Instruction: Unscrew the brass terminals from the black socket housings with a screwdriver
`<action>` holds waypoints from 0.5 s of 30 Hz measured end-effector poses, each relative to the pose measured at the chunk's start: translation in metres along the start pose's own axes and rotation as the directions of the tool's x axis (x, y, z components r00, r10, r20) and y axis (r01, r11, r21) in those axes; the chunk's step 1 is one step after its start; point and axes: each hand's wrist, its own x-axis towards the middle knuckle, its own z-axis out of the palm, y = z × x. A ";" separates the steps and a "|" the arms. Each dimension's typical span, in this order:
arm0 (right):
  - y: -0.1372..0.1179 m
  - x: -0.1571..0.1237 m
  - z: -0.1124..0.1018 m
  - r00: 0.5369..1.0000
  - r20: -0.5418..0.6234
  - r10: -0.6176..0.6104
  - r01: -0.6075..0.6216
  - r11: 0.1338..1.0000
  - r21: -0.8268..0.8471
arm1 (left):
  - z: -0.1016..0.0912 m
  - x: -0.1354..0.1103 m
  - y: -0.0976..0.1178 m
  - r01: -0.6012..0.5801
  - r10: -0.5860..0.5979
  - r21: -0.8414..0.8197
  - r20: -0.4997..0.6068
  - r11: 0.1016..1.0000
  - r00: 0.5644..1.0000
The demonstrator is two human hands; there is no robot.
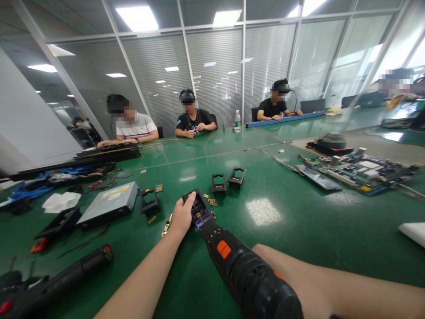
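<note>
My left hand (183,217) grips a small black plastic socket housing (200,205) against the table, its thumb on the upper edge. A black and orange power screwdriver (242,261) points into the housing, its bit near a brass piece (198,215) inside. My right hand (265,257) is wrapped round the screwdriver, its fingers mostly hidden behind the body. Small brass plates (212,203) lie right of the housing, and more brass parts (168,225) beside my left wrist. Beyond stand two black frames, one (218,184) nearer and one (237,177) farther right.
The green table (282,195) carries another black frame (149,202), a silver disc drive (108,204), a second power tool (56,283) and blue cables (36,188) at left. Circuit boards (361,170) and a flat dark device (317,177) lie right. Several people sit across the table.
</note>
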 end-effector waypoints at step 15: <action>-0.008 -0.004 -0.004 1.000 -0.008 0.017 -0.017 0.995 -0.097 | -0.004 0.004 -0.008 0.031 -0.031 0.006 0.048 0.999 0.998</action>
